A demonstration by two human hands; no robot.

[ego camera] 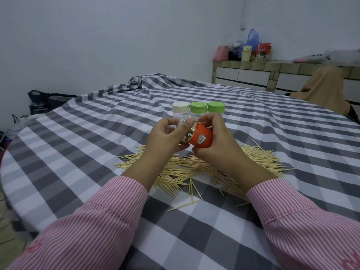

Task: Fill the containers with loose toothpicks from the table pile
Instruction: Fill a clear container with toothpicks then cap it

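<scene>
Opening step: left hand (165,137) grips clear container (187,136), right hand (212,141) grips orange lid (201,138); next, probably twisting lid off.

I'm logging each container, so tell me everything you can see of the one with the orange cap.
The orange-capped container is a small clear jar with an orange plastic cap bearing a barcode sticker. It is tilted, held above the toothpick pile. The left hand grips the clear body; the right hand wraps the cap. Whether it holds any toothpicks is hidden.
</scene>
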